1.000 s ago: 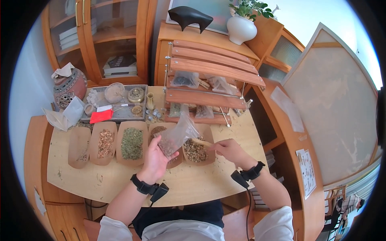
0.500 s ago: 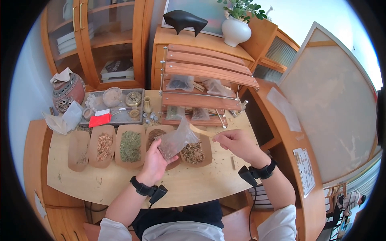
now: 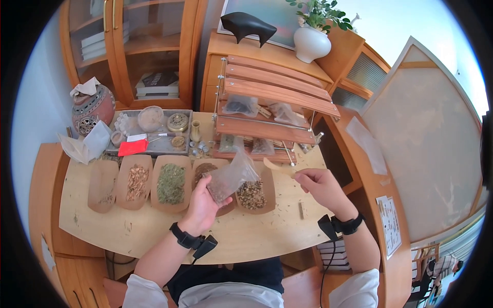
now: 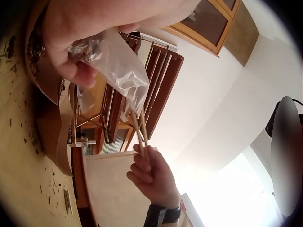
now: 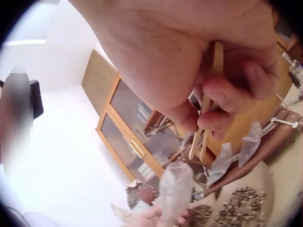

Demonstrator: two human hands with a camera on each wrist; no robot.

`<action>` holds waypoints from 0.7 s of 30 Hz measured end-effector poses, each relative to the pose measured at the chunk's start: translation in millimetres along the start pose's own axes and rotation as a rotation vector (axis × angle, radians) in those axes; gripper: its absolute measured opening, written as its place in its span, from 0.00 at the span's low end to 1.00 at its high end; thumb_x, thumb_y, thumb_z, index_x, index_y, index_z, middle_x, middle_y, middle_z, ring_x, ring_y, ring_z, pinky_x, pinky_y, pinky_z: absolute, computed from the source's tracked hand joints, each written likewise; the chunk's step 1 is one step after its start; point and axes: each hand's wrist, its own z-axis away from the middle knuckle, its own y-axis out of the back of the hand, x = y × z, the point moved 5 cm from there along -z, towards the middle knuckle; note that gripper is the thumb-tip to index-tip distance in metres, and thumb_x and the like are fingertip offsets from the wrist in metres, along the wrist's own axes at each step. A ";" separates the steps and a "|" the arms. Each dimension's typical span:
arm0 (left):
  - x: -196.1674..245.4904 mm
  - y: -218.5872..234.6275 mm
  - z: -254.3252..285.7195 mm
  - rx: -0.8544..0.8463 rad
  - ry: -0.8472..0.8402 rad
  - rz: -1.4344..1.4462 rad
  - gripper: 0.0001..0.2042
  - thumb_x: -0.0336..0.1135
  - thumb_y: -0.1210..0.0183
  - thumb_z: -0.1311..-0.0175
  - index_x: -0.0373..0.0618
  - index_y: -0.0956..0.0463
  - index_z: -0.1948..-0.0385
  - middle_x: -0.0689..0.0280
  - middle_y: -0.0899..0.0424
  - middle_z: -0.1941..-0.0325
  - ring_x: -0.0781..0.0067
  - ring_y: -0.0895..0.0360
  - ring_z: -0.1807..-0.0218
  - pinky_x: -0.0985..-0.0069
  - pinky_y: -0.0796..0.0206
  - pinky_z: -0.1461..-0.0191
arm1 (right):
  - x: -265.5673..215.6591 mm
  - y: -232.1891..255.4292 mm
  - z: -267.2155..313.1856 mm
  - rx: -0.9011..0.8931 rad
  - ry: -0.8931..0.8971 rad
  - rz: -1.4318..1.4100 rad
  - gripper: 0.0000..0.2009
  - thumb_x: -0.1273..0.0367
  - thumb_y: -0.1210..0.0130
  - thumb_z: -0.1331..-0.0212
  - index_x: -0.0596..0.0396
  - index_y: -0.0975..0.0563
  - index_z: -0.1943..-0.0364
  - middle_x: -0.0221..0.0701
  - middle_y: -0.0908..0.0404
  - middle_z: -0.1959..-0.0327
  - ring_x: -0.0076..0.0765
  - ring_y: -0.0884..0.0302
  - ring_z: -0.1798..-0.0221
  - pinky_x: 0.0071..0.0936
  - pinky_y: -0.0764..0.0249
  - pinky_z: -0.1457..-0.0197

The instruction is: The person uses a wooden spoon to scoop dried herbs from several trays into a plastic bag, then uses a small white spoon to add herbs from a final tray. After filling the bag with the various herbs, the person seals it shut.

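Note:
My left hand (image 3: 204, 205) holds a clear plastic bag (image 3: 231, 177) with small brownish bits at its bottom, tilted above the paper trays. In the left wrist view the bag's narrow mouth (image 4: 138, 99) points toward my right hand (image 4: 158, 182). That hand grips bamboo tongs (image 5: 204, 113), whose two prongs lie close together beside the bag's mouth in the head view. Below them stands a paper tray (image 3: 269, 203) of mixed dried pieces (image 3: 251, 195). Another tray of brown bits (image 3: 204, 172) is partly hidden behind the bag and left hand.
Further left are trays of green dried herb (image 3: 171, 185), orange-brown chips (image 3: 137, 179) and a few scraps (image 3: 105, 197). Behind them lie a grey tray (image 3: 154, 150) of small vessels and a red packet (image 3: 132, 148). A slatted wooden rack (image 3: 267, 126) stands at the back; a clothespin (image 3: 301, 210) lies at right.
My right hand has drawn the tongs up from the mixed dried pieces, past the bag's mouth, and out to the right. The left hand keeps the bag in about the same place.

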 end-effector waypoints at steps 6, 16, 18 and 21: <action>1.8 0.7 -0.4 0.048 -0.031 0.017 0.20 0.51 0.56 0.27 0.49 0.33 0.42 0.68 0.22 0.44 0.73 0.26 0.45 0.66 0.29 0.49 | 41.7 -34.1 -28.6 -0.087 0.079 0.324 0.15 0.59 0.43 0.37 0.55 0.16 0.57 0.39 0.18 0.75 0.42 0.22 0.73 0.35 0.26 0.64; 4.1 1.6 -1.5 0.028 -0.048 0.013 0.21 0.51 0.55 0.28 0.48 0.32 0.43 0.66 0.22 0.45 0.71 0.26 0.45 0.65 0.31 0.46 | 19.0 -74.4 -33.1 0.063 0.229 0.693 0.10 0.60 0.44 0.41 0.48 0.16 0.65 0.39 0.16 0.70 0.49 0.18 0.64 0.43 0.22 0.61; 4.5 0.7 -0.7 0.034 -0.045 0.019 0.21 0.51 0.55 0.27 0.48 0.32 0.43 0.66 0.22 0.45 0.71 0.26 0.45 0.64 0.31 0.46 | 21.6 -60.1 -38.5 0.080 0.171 0.622 0.11 0.60 0.43 0.40 0.48 0.15 0.62 0.40 0.15 0.69 0.49 0.18 0.64 0.41 0.22 0.60; 5.4 -1.0 0.7 0.032 -0.041 0.009 0.21 0.51 0.56 0.27 0.49 0.33 0.42 0.67 0.23 0.44 0.73 0.26 0.46 0.65 0.31 0.47 | 24.2 -49.5 -47.4 0.107 0.130 0.574 0.12 0.59 0.43 0.39 0.47 0.15 0.59 0.40 0.15 0.68 0.49 0.17 0.64 0.40 0.22 0.59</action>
